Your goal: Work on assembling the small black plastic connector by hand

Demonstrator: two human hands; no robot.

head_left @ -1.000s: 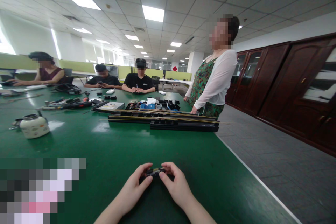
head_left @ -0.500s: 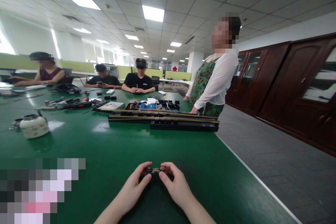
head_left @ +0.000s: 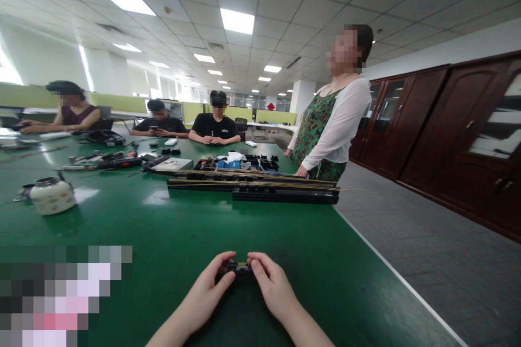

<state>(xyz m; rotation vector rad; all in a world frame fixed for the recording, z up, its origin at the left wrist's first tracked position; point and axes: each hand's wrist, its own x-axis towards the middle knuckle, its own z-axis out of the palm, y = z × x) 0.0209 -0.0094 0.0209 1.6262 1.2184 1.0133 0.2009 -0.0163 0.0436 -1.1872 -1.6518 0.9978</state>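
A small black part with a yellowish strip on top sits between my two hands, close to the near side of the green table. My left hand is closed around its left end, thumb in front and fingers behind. At the other end, my right hand grips it with the thumb near the fingertips. Its ends are covered by my fingers, so its exact kind cannot be made out.
Long black rails with thin brass-coloured rods lie across the table ahead. Behind them are blue and black small parts. A cream jar stands at left. A person stands at the right edge; several others sit beyond.
My right thumb has shifted slightly up and right, uncovering more of the black part. My left hand stays almost where it was. The standing person's head has tilted back a little.
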